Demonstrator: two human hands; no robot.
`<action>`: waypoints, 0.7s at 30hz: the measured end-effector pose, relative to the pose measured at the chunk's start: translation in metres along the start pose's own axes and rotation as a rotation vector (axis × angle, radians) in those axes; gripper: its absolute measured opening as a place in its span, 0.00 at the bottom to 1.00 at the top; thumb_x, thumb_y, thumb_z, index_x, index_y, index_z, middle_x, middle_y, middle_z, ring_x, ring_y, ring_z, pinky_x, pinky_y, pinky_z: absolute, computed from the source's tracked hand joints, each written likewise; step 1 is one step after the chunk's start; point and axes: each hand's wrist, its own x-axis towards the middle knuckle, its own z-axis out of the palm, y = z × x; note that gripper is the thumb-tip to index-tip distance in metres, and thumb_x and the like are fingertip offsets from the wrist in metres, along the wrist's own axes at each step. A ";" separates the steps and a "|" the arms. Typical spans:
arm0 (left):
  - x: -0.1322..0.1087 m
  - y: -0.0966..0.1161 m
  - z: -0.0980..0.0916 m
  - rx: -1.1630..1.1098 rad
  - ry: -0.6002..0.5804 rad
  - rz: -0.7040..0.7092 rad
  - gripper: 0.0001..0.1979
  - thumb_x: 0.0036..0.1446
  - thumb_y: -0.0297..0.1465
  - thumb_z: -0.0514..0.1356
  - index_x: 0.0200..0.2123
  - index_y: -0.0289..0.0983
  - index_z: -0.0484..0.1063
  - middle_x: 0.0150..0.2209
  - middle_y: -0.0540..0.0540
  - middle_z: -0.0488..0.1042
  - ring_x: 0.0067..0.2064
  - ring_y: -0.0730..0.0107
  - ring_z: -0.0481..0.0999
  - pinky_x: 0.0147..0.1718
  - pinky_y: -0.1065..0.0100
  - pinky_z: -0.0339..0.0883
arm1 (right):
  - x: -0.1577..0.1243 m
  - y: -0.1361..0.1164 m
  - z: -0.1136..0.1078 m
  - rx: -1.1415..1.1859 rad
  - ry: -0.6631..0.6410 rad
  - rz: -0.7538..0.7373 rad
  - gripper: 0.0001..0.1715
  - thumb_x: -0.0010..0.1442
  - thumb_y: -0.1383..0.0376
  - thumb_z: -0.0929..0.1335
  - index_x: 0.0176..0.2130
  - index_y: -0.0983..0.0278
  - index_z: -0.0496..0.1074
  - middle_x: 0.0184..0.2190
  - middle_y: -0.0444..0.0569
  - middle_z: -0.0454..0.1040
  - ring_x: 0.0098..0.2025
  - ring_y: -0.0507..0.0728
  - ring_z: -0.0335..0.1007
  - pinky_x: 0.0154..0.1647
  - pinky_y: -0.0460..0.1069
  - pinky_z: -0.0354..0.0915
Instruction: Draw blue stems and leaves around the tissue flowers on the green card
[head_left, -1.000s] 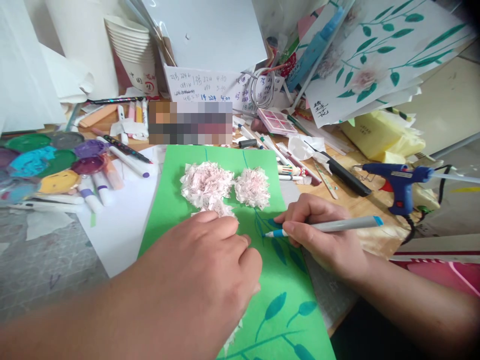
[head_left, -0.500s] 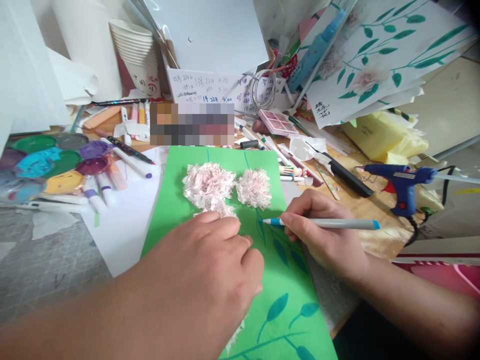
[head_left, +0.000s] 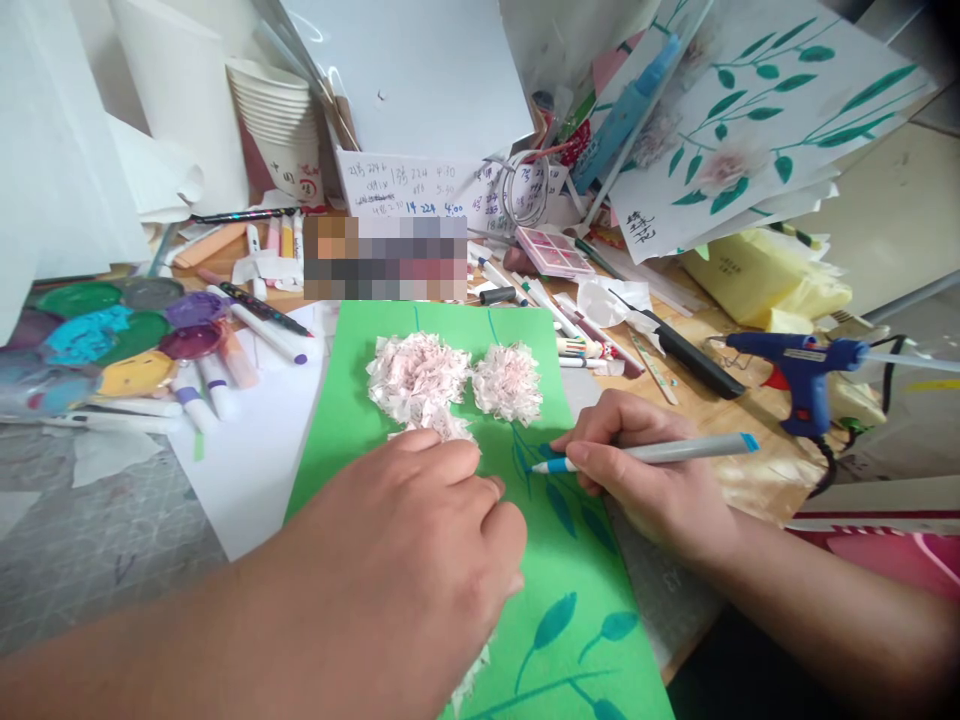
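Green sheet (head_left: 585, 575): long sides running away from the person; the left edge overlaps white paper (head_left: 247, 460), the right edge passes beneath the right hand (head_left: 649, 480).
Loose pens (head_left: 585, 350): scattered just beside the sheet's far right corner, leaving little room there.
Wooden surface (head_left: 694, 410): shows past the right hand, bounded by a black-handled tool (head_left: 694, 355) and a blue glue gun (head_left: 806, 370) (its nozzle faces left).
Paint pots (head_left: 139, 340): grouped well to the left of the sheet.
Marker (head_left: 690, 449): long axis nearly level across the view; the tip points left, slightly lower than the blue rear end at right.
Marker position: in the right hand, above the sheet's right half; the tip is at a drawn branch (head_left: 521, 455) (contact is too fine to tell), near but apart from the left hand (head_left: 442, 530).
Right-hand grip: narrow, fingers and thumb closed about the marker's front part.
Left-hand posture: curled, knuckles up, over the sheet; the fingertips are hidden, so whether it holds anything cannot be told.
Pale pink flowers (head_left: 416, 375): two at the sheet's far end, a third partly covered by the left hand.
Drawn leaves (head_left: 555, 620): on the sheet's near right part.
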 end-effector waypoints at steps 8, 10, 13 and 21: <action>0.001 0.001 0.004 0.013 0.015 0.016 0.08 0.61 0.29 0.56 0.28 0.38 0.70 0.28 0.47 0.73 0.32 0.58 0.68 0.33 0.54 0.63 | 0.003 -0.003 0.001 -0.027 -0.023 -0.004 0.13 0.57 0.65 0.69 0.24 0.61 0.64 0.18 0.42 0.67 0.21 0.51 0.63 0.21 0.47 0.59; 0.001 0.000 0.005 0.011 0.018 0.026 0.08 0.61 0.29 0.56 0.28 0.38 0.70 0.27 0.47 0.72 0.32 0.58 0.68 0.33 0.54 0.63 | 0.002 -0.002 0.000 -0.011 -0.006 0.003 0.12 0.58 0.64 0.69 0.25 0.61 0.64 0.18 0.42 0.67 0.21 0.51 0.64 0.21 0.47 0.59; 0.002 0.000 0.004 0.013 0.032 0.033 0.09 0.61 0.28 0.55 0.27 0.38 0.69 0.27 0.47 0.72 0.30 0.58 0.68 0.31 0.54 0.63 | 0.002 -0.001 0.000 -0.034 -0.004 0.009 0.12 0.58 0.63 0.69 0.26 0.61 0.65 0.19 0.42 0.68 0.20 0.51 0.62 0.20 0.47 0.58; 0.001 0.001 0.003 -0.020 0.030 0.031 0.09 0.61 0.27 0.56 0.27 0.39 0.68 0.27 0.48 0.71 0.30 0.57 0.67 0.31 0.54 0.62 | 0.002 -0.002 -0.002 -0.066 -0.021 -0.012 0.11 0.57 0.63 0.69 0.25 0.62 0.66 0.19 0.43 0.69 0.20 0.51 0.62 0.21 0.48 0.58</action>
